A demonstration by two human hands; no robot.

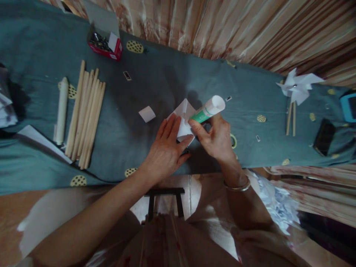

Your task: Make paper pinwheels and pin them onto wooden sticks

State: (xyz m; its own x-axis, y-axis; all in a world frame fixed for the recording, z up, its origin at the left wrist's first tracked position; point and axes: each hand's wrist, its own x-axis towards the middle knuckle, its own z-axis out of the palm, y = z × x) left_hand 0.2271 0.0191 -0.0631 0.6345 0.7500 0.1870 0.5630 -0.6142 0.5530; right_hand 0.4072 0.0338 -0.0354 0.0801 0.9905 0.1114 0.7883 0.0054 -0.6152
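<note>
A folded white paper (pixel 184 128) lies on the cloth-covered table in front of me. My left hand (pixel 166 148) presses on its left side, fingers stretched out flat. My right hand (pixel 215 139) is closed around a green and white glue stick (pixel 207 110), tilted with its lower end against the paper near the middle. The exact contact point is hidden by my thumb. To the left of the paper rests a small white paper square (pixel 147 114). A roll of tape (pixel 233 141) is partly hidden behind my right hand.
Several wooden sticks (pixel 86 118) and a pale cylindrical tube (pixel 62 111) lie at left. Behind them stands an open red box (pixel 105 46) of small metal pieces. A white paper pinwheel (pixel 299 86) and a dark phone (pixel 324 137) are at right. Crumpled paper (pixel 280 202) lies below the table edge.
</note>
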